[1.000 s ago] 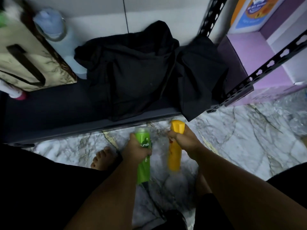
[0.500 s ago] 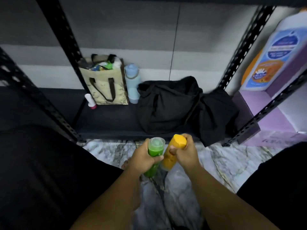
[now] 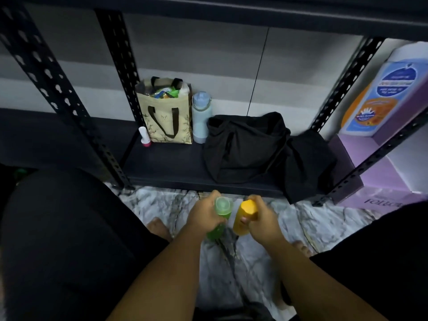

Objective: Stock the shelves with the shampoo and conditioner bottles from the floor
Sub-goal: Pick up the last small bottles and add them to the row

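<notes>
My left hand grips a green bottle just below its cap. Beside it, my right hand grips a yellow bottle near its top. Both bottles stand roughly upright, side by side, lifted above the marble floor just in front of the dark bottom shelf of a black metal rack. The lower parts of both bottles are partly hidden behind my hands.
On the bottom shelf stand a beige tote bag, a pale blue flask, a small white and pink bottle and a black bag. Perforated rack posts rise at left and right. A purple box holds a large bottle at right.
My view has tilted up from the floor toward the rack. Both hands raised the bottles and brought them closer to the shelf's front edge.
</notes>
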Demonstrator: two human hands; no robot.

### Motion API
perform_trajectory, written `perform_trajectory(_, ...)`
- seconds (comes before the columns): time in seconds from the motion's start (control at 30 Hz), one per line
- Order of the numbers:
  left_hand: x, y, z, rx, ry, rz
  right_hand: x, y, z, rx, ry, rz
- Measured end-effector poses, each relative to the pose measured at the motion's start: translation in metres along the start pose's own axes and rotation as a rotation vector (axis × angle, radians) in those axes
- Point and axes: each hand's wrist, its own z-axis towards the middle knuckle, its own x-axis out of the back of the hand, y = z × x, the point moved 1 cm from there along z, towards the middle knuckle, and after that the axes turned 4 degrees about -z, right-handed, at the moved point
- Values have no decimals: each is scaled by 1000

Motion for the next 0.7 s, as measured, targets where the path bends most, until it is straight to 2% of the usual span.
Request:
perform_trajectory(0.1,-11,-5,1,-14,-64,38,-7,5,0,30,3,-21)
perform_trajectory(0.3,-26,-14,1,-38,-168,218,-22,20,0,-4,-148,-105)
perform_trajectory(0.5,-26,-15,5,-33,-179,225,-22,23,12,-82,-201,-173)
perform_trajectory(0.7,-31,-18,0,-12,-93,191,-23,27,15,-143,-171,-173)
